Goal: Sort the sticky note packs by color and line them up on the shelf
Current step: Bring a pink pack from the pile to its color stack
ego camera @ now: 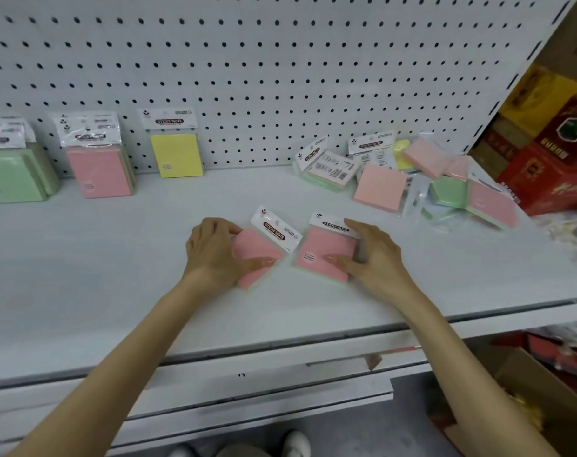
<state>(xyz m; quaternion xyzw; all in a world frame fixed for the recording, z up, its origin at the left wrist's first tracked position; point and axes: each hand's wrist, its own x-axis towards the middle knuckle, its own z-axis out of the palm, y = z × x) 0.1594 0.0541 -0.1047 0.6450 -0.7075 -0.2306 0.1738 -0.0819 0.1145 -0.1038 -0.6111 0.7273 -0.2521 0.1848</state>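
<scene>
– Packs in hand: where do we stand?

– We have one in each. Our left hand (211, 250) grips the left pink pack (259, 244), fingers (226, 225) curled over its far edge and thumb laid across the face. Our right hand (371, 258) pinches the right pink pack (323, 245) in much the same way. Both packs lie on the shelf (99, 265), towards its front, just beside each other, with their card headers pointing away from us.

– How will they handle?

– Light, we judge, and stiff enough as blocks of paper. The clear wrapper looks slick, though, and the header card is thin and would bend. We had better hold the pad body by opposite edges, never by the header.

– And where do they go?

– To the pink stack (99, 171) leaning on the pegboard (280, 61), between the green stack (13, 174) and the yellow pack (176, 156). Leaning packs may slide on so smooth a shelf, so we should seat each one firmly.

– The rest?

– A mixed heap (429, 179) at the right end, not yet sorted.
</scene>
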